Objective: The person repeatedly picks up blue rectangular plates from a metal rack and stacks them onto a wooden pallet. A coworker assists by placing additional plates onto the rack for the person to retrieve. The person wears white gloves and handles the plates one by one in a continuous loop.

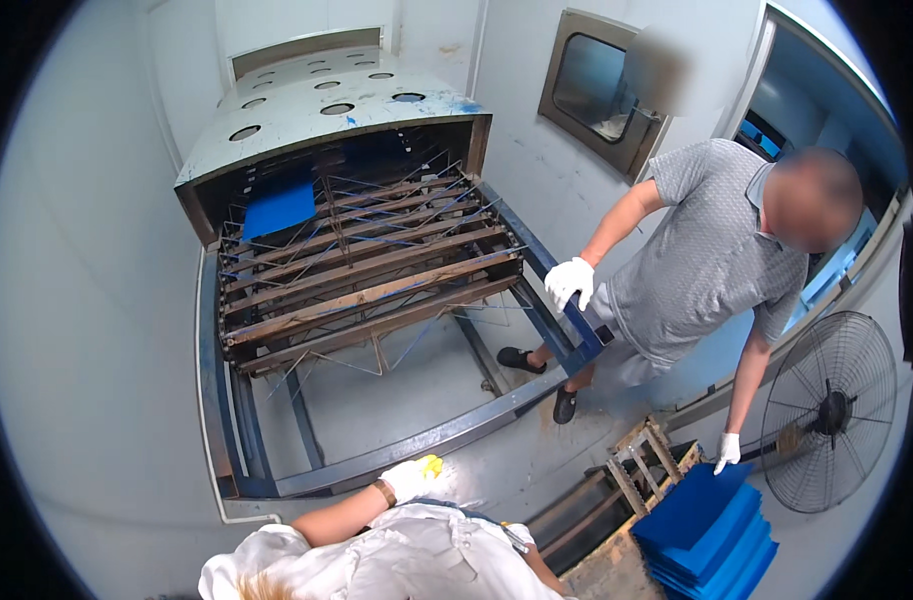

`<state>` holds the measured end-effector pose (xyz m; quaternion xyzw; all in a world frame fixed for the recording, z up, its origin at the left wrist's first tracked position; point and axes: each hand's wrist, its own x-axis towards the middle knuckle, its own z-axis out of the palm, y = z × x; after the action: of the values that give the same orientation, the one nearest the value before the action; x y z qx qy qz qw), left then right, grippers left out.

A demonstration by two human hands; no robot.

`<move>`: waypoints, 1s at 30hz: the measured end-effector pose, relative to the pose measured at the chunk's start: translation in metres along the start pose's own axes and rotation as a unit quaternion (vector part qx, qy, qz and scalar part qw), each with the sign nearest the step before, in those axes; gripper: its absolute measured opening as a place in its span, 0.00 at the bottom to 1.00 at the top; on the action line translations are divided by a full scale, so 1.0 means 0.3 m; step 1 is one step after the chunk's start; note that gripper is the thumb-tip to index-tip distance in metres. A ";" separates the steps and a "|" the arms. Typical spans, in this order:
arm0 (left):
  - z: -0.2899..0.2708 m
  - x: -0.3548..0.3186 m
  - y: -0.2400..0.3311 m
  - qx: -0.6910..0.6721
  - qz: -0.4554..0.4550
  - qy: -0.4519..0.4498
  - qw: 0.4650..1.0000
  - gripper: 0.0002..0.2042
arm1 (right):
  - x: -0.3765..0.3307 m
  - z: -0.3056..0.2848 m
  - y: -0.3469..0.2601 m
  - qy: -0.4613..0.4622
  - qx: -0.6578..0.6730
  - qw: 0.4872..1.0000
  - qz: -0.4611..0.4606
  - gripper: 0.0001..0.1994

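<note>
My left hand [413, 480], in a white glove with yellow at the fingertips, is near the front bar of a blue metal frame [417, 437]. Its fingers look bunched together. Whether the yellow is part of the glove or a small thing held, I cannot make out. Against my white clothing, only a little of my gloved right hand [520, 536] shows, its fingers mostly hidden. Ahead, brown slats with thin wire racks [367, 265] run out of a pale oven-like housing [307, 118]. One blue sheet [280, 210] lies on the racks by its mouth.
A co-worker [697, 250] stands at right, one gloved hand on the frame's corner, the other touching a stack of blue sheets [712, 530]. A wire-caged fan [830, 412] stands beside the stack. A wooden stand [632, 480] lies near my right. Walls enclose the left side.
</note>
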<state>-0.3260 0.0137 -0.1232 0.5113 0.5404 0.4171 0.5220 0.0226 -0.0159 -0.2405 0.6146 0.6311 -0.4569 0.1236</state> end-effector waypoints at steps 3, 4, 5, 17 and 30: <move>0.005 -0.010 0.027 -0.008 -0.020 -0.028 0.999 0.11 | 0.018 0.022 0.026 -0.007 -0.016 1.000 -0.019 0.18; 0.003 -0.021 0.077 -0.043 -0.055 -0.036 0.997 0.12 | 0.011 0.013 0.010 0.001 -0.005 1.000 -0.008 0.18; 0.001 -0.025 0.129 -0.059 -0.079 -0.045 0.994 0.14 | 0.000 0.004 -0.002 0.007 0.006 1.000 0.002 0.18; 0.015 -0.002 0.284 -0.666 -0.369 0.031 0.647 0.10 | -0.140 -0.007 -0.019 0.054 0.125 0.989 0.052 0.16; -0.012 0.006 0.233 -0.574 -0.343 -0.057 0.741 0.09 | -0.262 -0.104 -0.177 0.007 0.212 0.974 0.085 0.11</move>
<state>-0.3213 0.0248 -0.0543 -0.0825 0.3071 0.4110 0.8544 0.0047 -0.0361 -0.1443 0.6813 0.4662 -0.5638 0.0240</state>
